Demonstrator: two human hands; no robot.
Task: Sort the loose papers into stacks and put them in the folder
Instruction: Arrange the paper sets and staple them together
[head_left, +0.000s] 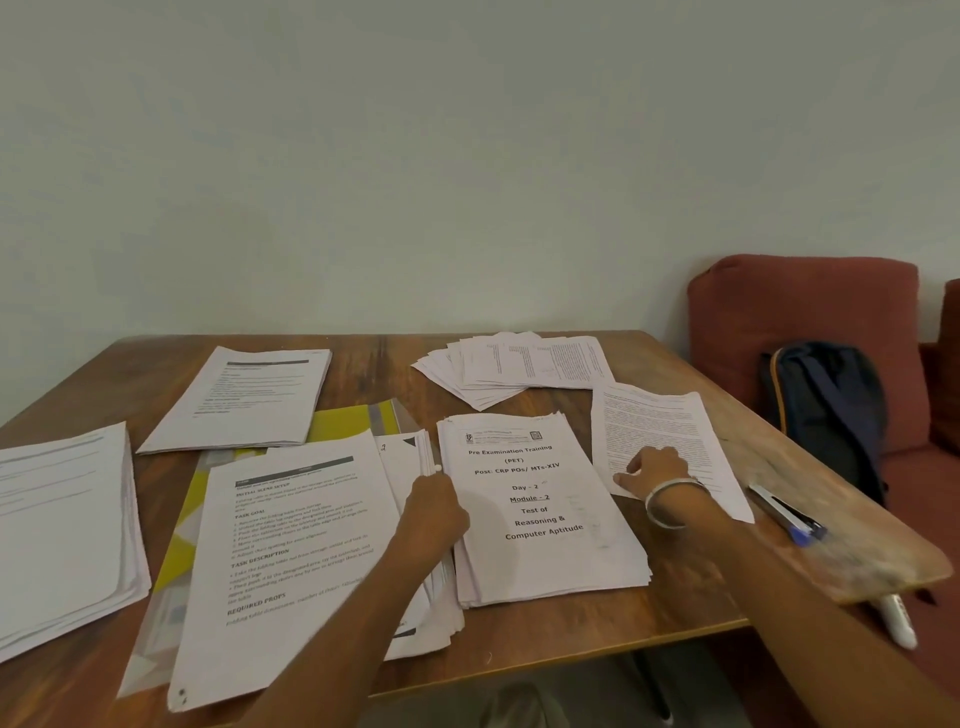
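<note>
A yellow and clear plastic folder (340, 423) lies open on the wooden table (561, 644), mostly covered by a printed stack headed "TASK GOAL" (291, 545). My left hand (434, 514) grips the right edge of the papers lying in the folder. Beside it sits a thick stack titled "Pre Examination Training" (540, 519). My right hand (657, 470), with a bangle on the wrist, presses flat on a loose sheet of dense text (660, 431) at the right. More stacks lie at the far left (62, 530), back left (249, 395), and a fanned pile at the back (519, 364).
A blue and silver pen (784, 514) lies near the table's right edge. A white marker (898, 621) pokes out below that edge. A red sofa (800, 306) with a dark backpack (826, 410) stands to the right. A plain wall is behind.
</note>
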